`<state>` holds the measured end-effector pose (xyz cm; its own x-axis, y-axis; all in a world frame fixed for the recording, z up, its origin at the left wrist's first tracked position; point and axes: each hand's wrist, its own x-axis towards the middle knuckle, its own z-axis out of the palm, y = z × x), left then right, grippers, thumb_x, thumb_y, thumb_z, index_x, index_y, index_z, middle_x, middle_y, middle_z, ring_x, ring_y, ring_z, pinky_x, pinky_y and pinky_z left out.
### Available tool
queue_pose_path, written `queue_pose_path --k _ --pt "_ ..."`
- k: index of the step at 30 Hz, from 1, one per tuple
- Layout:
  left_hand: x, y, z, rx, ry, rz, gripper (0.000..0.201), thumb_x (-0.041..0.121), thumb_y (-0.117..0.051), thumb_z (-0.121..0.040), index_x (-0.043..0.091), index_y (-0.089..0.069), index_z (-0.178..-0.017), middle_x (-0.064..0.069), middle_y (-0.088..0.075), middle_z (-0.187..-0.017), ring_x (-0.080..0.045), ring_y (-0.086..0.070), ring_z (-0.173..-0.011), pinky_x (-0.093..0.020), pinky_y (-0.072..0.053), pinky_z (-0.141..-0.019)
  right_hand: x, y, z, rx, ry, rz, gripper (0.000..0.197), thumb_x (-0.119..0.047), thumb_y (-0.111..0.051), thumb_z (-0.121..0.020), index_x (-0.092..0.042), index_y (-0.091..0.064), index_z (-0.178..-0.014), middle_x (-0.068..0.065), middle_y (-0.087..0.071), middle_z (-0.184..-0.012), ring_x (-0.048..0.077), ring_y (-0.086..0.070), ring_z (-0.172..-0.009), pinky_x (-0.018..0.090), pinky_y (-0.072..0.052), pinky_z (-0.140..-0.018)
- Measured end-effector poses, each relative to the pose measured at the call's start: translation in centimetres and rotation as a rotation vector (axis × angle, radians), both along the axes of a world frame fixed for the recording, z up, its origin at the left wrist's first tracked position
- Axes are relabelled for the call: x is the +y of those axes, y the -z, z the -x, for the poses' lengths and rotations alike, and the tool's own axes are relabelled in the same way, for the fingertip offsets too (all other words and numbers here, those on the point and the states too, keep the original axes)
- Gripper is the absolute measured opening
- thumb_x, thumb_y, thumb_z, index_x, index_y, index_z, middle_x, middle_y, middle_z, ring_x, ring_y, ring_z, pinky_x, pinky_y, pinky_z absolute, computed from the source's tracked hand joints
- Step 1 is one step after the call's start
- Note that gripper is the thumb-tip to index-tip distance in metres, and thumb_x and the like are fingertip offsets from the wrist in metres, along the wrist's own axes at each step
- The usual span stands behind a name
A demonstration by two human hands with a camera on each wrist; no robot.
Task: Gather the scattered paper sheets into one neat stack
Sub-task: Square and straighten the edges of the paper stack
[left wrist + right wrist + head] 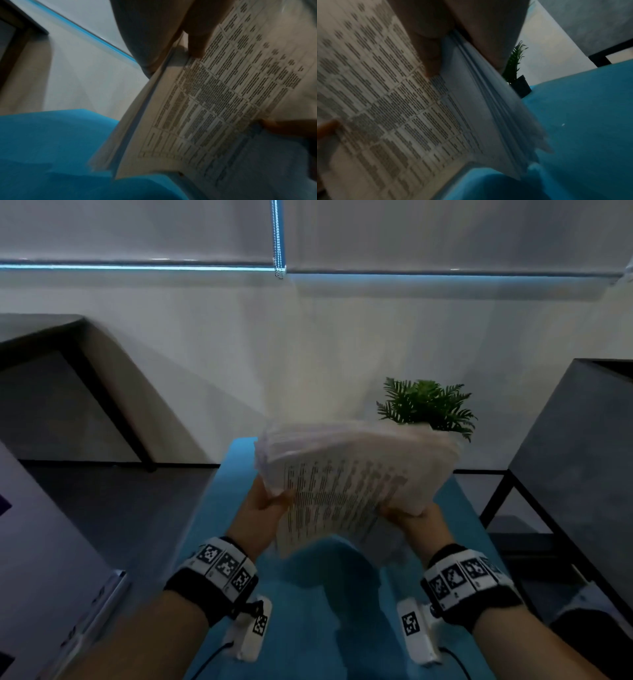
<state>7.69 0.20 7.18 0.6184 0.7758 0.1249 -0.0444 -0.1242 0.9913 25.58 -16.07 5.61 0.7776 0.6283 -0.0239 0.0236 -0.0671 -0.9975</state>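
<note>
A bundle of several white paper sheets (346, 477) printed with tables is held up above the blue table (308, 611), tilted and blurred. My left hand (263, 501) grips its left edge, thumb on the printed face. My right hand (416, 517) grips its right edge. In the left wrist view the paper sheets (214, 102) stand on edge with my left hand's thumb (197, 40) pressed on the front. In the right wrist view the paper sheets (402, 108) show their fanned edges, pinched by my right hand's thumb (431, 59).
A small green potted plant (426, 407) stands at the table's far end, just behind the sheets. Dark tables stand at the left (51, 378) and right (582, 446). A white wall with roller blinds lies beyond.
</note>
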Motion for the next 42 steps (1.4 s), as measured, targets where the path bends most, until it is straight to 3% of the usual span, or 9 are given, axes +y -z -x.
queue_pose_path --k 4,9,12,17,23,27,31,36,42 --pt "-0.2 0.7 -0.2 -0.031 0.013 0.002 0.029 0.004 -0.054 -0.091 0.023 -0.054 -0.113 0.009 -0.067 -0.105 0.006 -0.066 -0.089 -0.011 -0.052 -0.075 -0.3 0.4 0.3 0.041 0.011 -0.084 0.024 0.004 -0.068 -0.077 -0.019 -0.063 -0.081 0.0 -0.065 -0.087 0.016 -0.061 -0.083 0.038 -0.055 -0.081" --pt "-0.2 -0.2 0.1 -0.024 0.003 -0.004 0.031 0.012 -0.065 -0.085 0.01 -0.059 -0.116 0.001 -0.071 -0.103 -0.009 -0.07 -0.093 -0.024 -0.058 -0.076 0.3 0.5 -0.1 0.072 -0.01 -0.161 0.022 0.009 -0.066 -0.077 -0.011 -0.066 -0.088 -0.004 -0.068 -0.084 0.002 -0.067 -0.071 0.023 -0.056 -0.073" --pt "0.1 -1.6 0.2 -0.118 -0.001 0.036 0.03 0.013 -0.068 -0.083 0.018 -0.06 -0.112 0.003 -0.071 -0.098 -0.006 -0.071 -0.086 -0.027 -0.059 -0.075 0.5 -0.1 -0.3 0.077 -0.04 -0.206 0.021 0.008 -0.066 -0.077 -0.009 -0.068 -0.09 -0.009 -0.072 -0.081 0.006 -0.068 -0.075 0.018 -0.057 -0.07" --pt "1.0 -2.3 0.8 -0.221 0.088 0.042 0.068 0.022 -0.084 -0.047 0.029 -0.055 -0.108 0.006 -0.072 -0.099 -0.013 -0.068 -0.095 -0.032 -0.058 -0.077 0.3 -1.2 -0.7 0.024 -0.094 -0.264 0.049 0.014 -0.071 -0.067 0.001 -0.058 -0.113 0.005 -0.069 -0.098 0.007 -0.069 -0.084 0.02 -0.056 -0.071" --pt "2.0 -2.1 1.0 -0.171 0.193 0.101 0.086 0.018 -0.085 -0.047 0.01 -0.05 -0.125 -0.013 -0.066 -0.117 -0.027 -0.064 -0.108 -0.043 -0.055 -0.088 0.6 -1.2 -1.6 0.058 -0.192 -0.274 0.088 -0.013 -0.089 -0.049 0.0 -0.048 -0.125 0.015 -0.067 -0.114 0.025 -0.065 -0.105 0.031 -0.056 -0.078" --pt "1.5 -1.7 1.0 -0.088 0.244 0.107 0.071 0.023 -0.086 -0.039 0.011 -0.065 -0.106 -0.006 -0.076 -0.093 -0.021 -0.072 -0.088 -0.037 -0.06 -0.075 1.0 -1.7 -0.7 0.031 -0.21 -0.228 0.043 0.014 -0.072 -0.067 -0.006 -0.063 -0.104 -0.007 -0.076 -0.083 0.008 -0.07 -0.081 0.018 -0.055 -0.067" --pt "2.6 -1.6 1.5 -0.159 0.162 0.119 0.078 0.018 -0.083 -0.048 0.009 -0.057 -0.121 -0.009 -0.071 -0.109 -0.023 -0.068 -0.101 -0.035 -0.057 -0.08 0.7 -1.7 -1.6 0.063 -0.163 -0.263 0.049 0.012 -0.074 -0.064 -0.008 -0.062 -0.106 0.001 -0.074 -0.092 0.014 -0.07 -0.087 0.023 -0.056 -0.071" --pt "1.4 -1.9 1.2 -0.131 0.181 0.098 0.054 0.02 -0.081 -0.051 0.015 -0.068 -0.103 -0.01 -0.074 -0.099 -0.025 -0.071 -0.093 -0.042 -0.059 -0.079 1.1 -1.8 -0.8 0.043 -0.152 -0.258 0.034 0.017 -0.066 -0.07 -0.01 -0.065 -0.091 -0.006 -0.075 -0.076 0.007 -0.07 -0.075 0.019 -0.056 -0.067" --pt "1.9 -2.9 1.2 -0.19 0.159 0.062 0.073 0.017 -0.082 -0.058 0.007 -0.054 -0.124 -0.017 -0.067 -0.117 -0.03 -0.065 -0.107 -0.048 -0.055 -0.086 0.6 -2.8 -0.6 0.039 -0.101 -0.337 0.035 0.016 -0.064 -0.073 -0.008 -0.062 -0.098 -0.001 -0.074 -0.085 0.007 -0.07 -0.079 0.019 -0.056 -0.069"
